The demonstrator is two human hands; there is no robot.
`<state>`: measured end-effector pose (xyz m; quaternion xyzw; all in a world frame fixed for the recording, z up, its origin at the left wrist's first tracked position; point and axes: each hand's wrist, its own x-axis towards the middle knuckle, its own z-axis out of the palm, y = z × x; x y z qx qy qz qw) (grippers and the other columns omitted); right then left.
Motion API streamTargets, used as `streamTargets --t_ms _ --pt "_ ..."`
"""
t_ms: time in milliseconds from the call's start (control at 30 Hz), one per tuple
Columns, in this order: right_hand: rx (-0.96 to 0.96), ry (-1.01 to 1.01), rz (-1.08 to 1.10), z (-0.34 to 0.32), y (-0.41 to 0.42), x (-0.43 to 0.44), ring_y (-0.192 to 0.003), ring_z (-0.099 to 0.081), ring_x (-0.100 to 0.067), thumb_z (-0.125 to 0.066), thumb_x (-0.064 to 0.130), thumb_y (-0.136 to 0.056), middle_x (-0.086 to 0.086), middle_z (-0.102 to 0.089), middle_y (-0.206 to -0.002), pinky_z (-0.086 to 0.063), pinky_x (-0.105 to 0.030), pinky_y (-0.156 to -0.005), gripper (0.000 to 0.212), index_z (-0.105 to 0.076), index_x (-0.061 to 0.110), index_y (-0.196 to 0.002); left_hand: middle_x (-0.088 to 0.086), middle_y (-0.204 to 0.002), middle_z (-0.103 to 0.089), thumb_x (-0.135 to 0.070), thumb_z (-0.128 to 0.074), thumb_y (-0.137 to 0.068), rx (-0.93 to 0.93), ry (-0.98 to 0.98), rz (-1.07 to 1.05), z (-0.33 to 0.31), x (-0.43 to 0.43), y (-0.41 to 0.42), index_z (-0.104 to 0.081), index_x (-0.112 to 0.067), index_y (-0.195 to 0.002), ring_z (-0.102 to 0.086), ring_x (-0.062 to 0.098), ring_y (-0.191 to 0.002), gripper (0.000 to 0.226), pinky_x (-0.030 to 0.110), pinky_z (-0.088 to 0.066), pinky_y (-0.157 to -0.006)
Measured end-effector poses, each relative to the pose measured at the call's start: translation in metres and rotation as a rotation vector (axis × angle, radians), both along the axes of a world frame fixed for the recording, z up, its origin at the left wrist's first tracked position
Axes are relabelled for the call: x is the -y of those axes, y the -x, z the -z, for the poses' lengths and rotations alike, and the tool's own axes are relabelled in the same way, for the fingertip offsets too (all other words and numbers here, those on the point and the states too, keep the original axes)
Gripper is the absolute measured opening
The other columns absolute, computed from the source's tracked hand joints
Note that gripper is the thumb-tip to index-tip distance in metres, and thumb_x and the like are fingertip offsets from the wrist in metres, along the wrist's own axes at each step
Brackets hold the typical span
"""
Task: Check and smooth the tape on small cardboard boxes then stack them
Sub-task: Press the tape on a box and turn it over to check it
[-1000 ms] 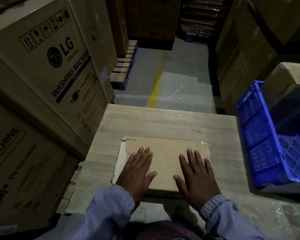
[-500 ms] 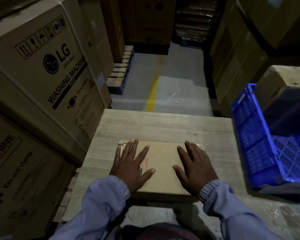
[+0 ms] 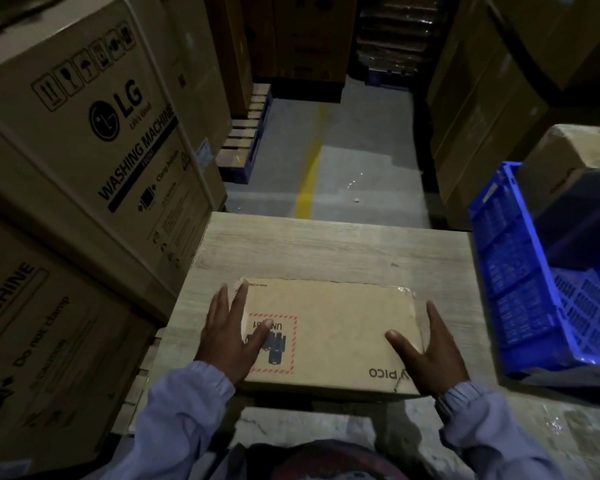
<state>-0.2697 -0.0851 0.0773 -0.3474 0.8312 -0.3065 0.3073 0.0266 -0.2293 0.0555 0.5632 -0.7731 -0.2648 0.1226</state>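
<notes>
Now: flat cardboard box [image 3: 336, 327] bracketed by left hand [image 3: 231, 336] and right hand [image 3: 430, 351]

Box position: lies flat on the tabletop [image 3: 326, 244], close to the near edge and roughly centred between the two hands.

Left hand: at the box's left edge. Fingers are straight and slightly spread, pointing away from the person along that edge. The thumb is laid across the top face, with its tip on a red-hatched label [image 3: 284, 344]. Nothing is gripped; the hand is flat and extended.

Right hand: mirrored placement at the right edge. Fingers are straight and together beside the edge, and the thumb is stretched over the top face. No curl, no pinch. Cannot tell whether the fingers press the side wall or rest on the table.

Box markings: the label print reads upside down from the head view. "PICO" is printed by the near right corner, also inverted. There is a glossy wrinkled patch at the far right corner.

Containers: blue crate [image 3: 520, 271] stands at the table's right side, with lattice walls and floor. Cannot tell whether it stands on the table or beside it. Inside it sits a second box [image 3: 575, 157], brown on top and dark below.

Surface: pale wood grain.

Room: dim. Large cartons [image 3: 94, 109] printed "LG WASHING MACHINE" are stacked close on the left, with more brown cartons to the right and at the back. Grey floor [image 3: 371, 157] with a yellow line [image 3: 309, 168] running down the aisle. Pallets [image 3: 246, 140] sit left of the aisle. Light blue sleeves [image 3: 187, 403] cover both forearms.
</notes>
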Motion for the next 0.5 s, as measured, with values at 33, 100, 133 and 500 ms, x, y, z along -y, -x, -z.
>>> streamTargets --t_ms 33,100,133,500 --pt "0.18 -0.039 0.084 0.001 0.0 -0.003 -0.112 -0.058 -0.023 -0.071 0.066 -0.067 -0.008 -0.058 -0.131 -0.045 -0.038 -0.098 0.096 -0.041 0.015 -0.142 0.004 -0.158 -0.025 -0.078 -0.037 -0.082 -0.088 -0.048 -0.015 0.0 -0.001 0.0 -0.007 -0.036 -0.154 -0.026 0.023 -0.144 0.089 0.04 -0.029 -0.115" --pt "0.619 -0.051 0.248 0.008 -0.002 -0.006 -0.098 -0.068 -0.032 -0.071 0.063 -0.066 -0.015 -0.071 -0.109 -0.05 -0.049 -0.096 0.082 -0.06 0.008 -0.126 0.0 -0.147 -0.045 -0.059 -0.051 -0.087 -0.158 -0.091 -0.047 -0.004 -0.003 0.004 -0.009 -0.037 -0.153 -0.047 0.02 -0.128 0.081 0.027 -0.037 -0.102" --pt "0.824 -0.01 0.332 0.01 -0.006 -0.006 -0.096 -0.069 -0.036 -0.071 0.053 -0.072 -0.021 -0.071 -0.104 -0.05 -0.054 -0.096 0.068 -0.063 0.005 -0.119 0.0 -0.143 -0.05 -0.053 -0.053 -0.088 -0.163 -0.087 -0.054 -0.007 -0.003 0.006 -0.009 -0.038 -0.153 -0.052 0.019 -0.123 0.08 0.024 -0.039 -0.096" --pt "0.978 0.397 0.327 -0.033 -0.004 -0.006 -0.126 -0.05 -0.039 -0.075 0.043 -0.071 -0.017 -0.052 -0.139 -0.034 -0.058 -0.109 0.081 -0.045 0.021 -0.143 -0.012 -0.126 -0.049 -0.05 -0.055 -0.09 -0.247 -0.186 -0.101 -0.013 -0.004 0.013 -0.011 -0.041 -0.152 -0.051 0.013 -0.112 0.077 0.019 -0.038 -0.088"
